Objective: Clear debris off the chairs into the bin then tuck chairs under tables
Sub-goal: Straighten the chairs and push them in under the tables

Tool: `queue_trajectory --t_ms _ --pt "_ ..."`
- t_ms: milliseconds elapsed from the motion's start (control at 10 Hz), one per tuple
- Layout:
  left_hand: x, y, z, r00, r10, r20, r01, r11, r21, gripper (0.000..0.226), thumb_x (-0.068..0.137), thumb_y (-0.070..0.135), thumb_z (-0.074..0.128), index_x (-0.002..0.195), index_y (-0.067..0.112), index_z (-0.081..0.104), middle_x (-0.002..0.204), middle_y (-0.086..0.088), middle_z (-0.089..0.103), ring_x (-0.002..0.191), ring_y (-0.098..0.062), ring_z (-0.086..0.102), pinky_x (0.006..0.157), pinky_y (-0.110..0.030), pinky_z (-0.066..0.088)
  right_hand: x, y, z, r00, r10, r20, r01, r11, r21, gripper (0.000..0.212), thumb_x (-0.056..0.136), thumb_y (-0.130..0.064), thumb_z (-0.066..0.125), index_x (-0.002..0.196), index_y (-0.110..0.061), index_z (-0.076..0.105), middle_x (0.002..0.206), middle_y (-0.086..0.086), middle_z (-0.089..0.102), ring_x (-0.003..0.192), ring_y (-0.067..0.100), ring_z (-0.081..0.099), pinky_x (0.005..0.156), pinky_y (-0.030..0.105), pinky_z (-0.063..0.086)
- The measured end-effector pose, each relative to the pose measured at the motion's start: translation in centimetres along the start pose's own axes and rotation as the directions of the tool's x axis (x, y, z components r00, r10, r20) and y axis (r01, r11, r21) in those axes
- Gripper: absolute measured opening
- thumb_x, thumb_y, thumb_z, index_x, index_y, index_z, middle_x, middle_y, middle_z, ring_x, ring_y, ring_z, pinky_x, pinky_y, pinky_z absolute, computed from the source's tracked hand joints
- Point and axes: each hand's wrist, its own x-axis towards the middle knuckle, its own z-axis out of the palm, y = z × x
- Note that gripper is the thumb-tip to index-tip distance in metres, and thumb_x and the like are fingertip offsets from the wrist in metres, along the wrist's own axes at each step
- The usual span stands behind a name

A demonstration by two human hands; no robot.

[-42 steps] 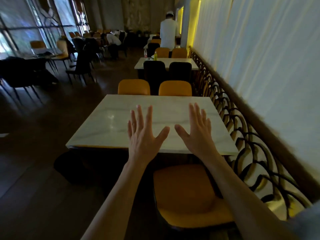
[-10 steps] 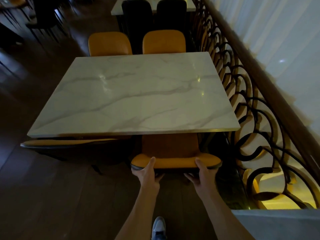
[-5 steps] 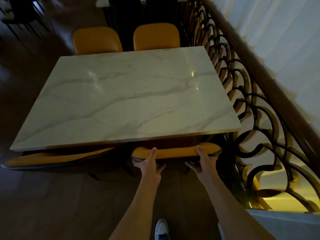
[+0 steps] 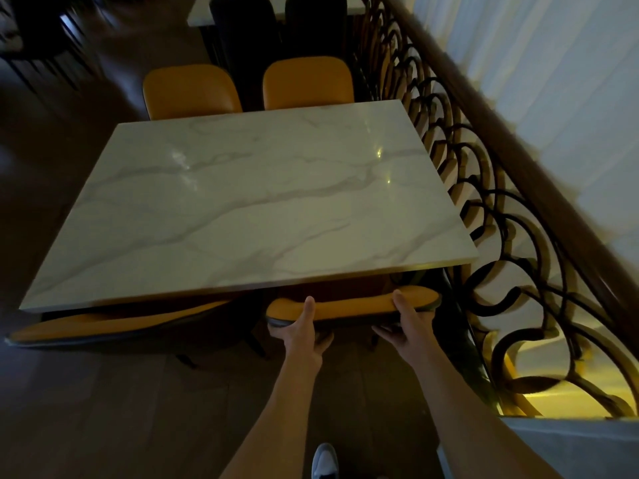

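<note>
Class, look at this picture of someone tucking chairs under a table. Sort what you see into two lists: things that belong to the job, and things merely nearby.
Belongs to the job:
left hand
right hand
gripped orange chair
neighbouring orange chair
marble table

Merely nearby:
two far orange chairs
black chairs
iron railing
white shoe

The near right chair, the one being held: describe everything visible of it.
The held chair shows mainly its backrest top: mustard-yellow padding that looks like leather, over a dark shell edge. It stands upright, its seat hidden beneath the marble table, beside the railing. The left hand and right hand grip the backrest, thumbs on top. Its legs are barely discernible in the dark.
</note>
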Motion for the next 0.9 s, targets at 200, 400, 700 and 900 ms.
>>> queue_trajectory --t_ms 200,400,700,900 --pt "-0.4 0.1 -0.2 1.0 -0.002 -0.019 0.003 0.998 0.064 0.119 0.065 0.026 0.087 0.148 0.049 0.005 0.145 -0.016 0.036 0.126 -0.045 0.046 0.087 -0.063 0.053 -0.1 -0.3 -0.3 1.0 0.019 0.005 -0.019 1.0 -0.005 0.081 0.084 -0.02 0.077 0.143 -0.038 0.024 0.124 0.013 0.049 0.102 0.037 0.056 0.085 0.062 0.055" --pt "-0.9 0.5 -0.1 0.996 0.037 -0.087 -0.024 0.99 0.139 0.108 0.075 0.026 0.083 0.152 0.037 0.01 0.146 -0.016 0.038 0.128 -0.043 0.045 0.092 -0.059 0.051 -0.9 -0.7 -0.4 0.999 0.043 -0.01 -0.043 0.999 -0.03 0.069 0.083 -0.023 0.077 0.139 -0.027 0.038 0.131 0.015 0.051 0.109 0.041 0.056 0.087 0.062 0.054" --pt "-2.9 2.5 -1.1 0.953 0.297 -0.054 -0.262 0.902 0.342 0.096 0.086 0.042 0.071 0.157 0.027 0.007 0.162 -0.011 0.021 0.144 -0.038 0.026 0.113 -0.053 0.029 -3.6 -3.3 -1.3 0.914 -0.402 -0.06 0.306 0.777 -0.55 0.083 0.096 -0.036 0.061 0.158 -0.018 0.009 0.161 0.009 0.025 0.144 0.037 0.03 0.108 0.051 0.039" --pt "-5.7 6.8 1.3 0.792 0.58 0.191 -0.606 0.703 0.373 0.091 0.088 0.044 0.067 0.157 0.03 0.009 0.164 -0.003 0.014 0.148 -0.027 0.021 0.117 -0.05 0.026 -5.8 -7.5 1.5 0.746 -0.628 0.224 0.604 0.496 -0.623 0.073 0.098 -0.031 0.058 0.156 -0.012 0.019 0.162 0.011 0.024 0.148 0.029 0.024 0.116 0.046 0.029"
